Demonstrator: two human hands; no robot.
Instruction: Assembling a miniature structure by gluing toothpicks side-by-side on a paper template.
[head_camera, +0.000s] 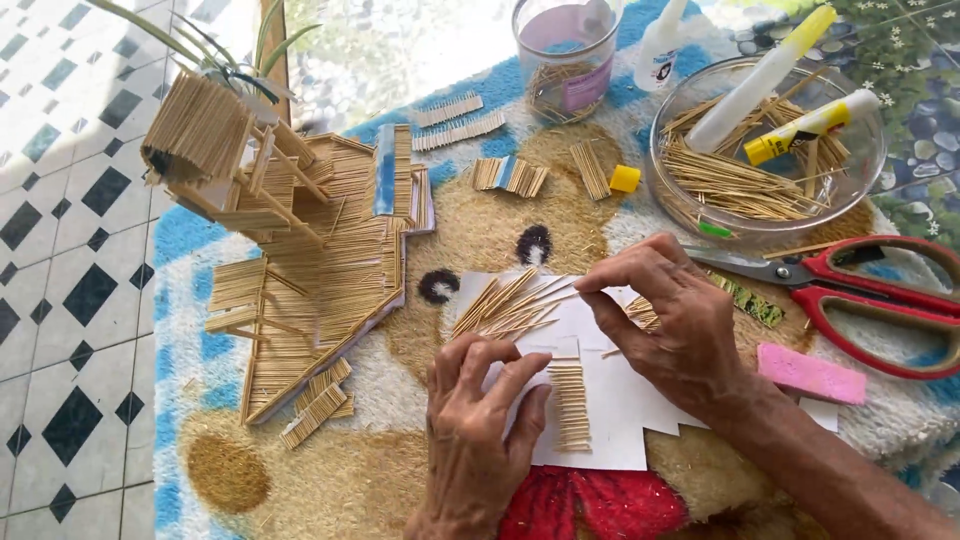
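Head view, looking down at a shaggy mat with a bear pattern, laid on a black-and-white tiled floor. My left hand rests on a white card sheet, fingers bent and pressing the card's near-left part; it grasps nothing, only holds the sheet flat. Just right of its fingertips a short row of toothpicks lies side by side on the card, apparently glued. My right hand reaches in from the right, thumb and forefinger pinched on the ends of a loose fan of toothpicks lying at the card's upper-left edge; I cannot tell how many sticks are actually in the pinch. Left of the card stands a toothpick model house on its stepped base. Far side: a clear plastic jar holding some sticks, and a round glass bowl of toothpicks with glue tubes lying across them. A small yellow cap sits between jar and bowl. Red-handled scissors lie right of my right hand; a pink block lies just beside that wrist.
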